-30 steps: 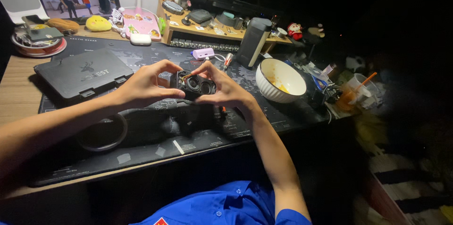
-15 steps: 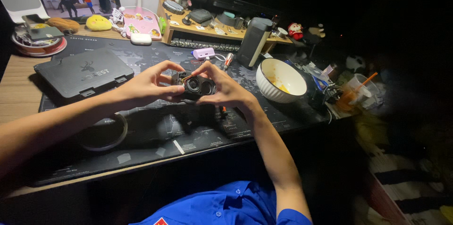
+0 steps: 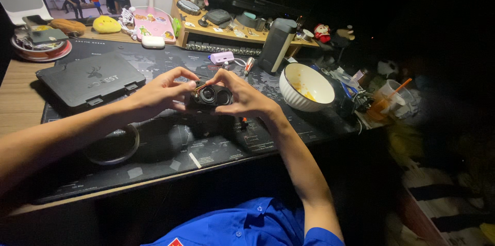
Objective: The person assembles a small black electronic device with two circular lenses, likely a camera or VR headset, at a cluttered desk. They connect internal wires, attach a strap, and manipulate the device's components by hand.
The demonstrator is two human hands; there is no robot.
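Black, chunky device (image 3: 210, 96) w/ two round lens-like openings is sitting between both hands; left hand (image 3: 164, 93) & right hand (image 3: 242, 96) are gripping its ends above the tabletop (image 3: 20, 107).

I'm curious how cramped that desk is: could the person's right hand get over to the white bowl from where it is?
Probably yes. The right hand holds the small black device together with the left hand, and the white bowl sits just beyond it on the desk mat, with nothing between. It would need to let go first.

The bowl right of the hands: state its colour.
The bowl is white, with yellowish residue inside; the head view shows it.
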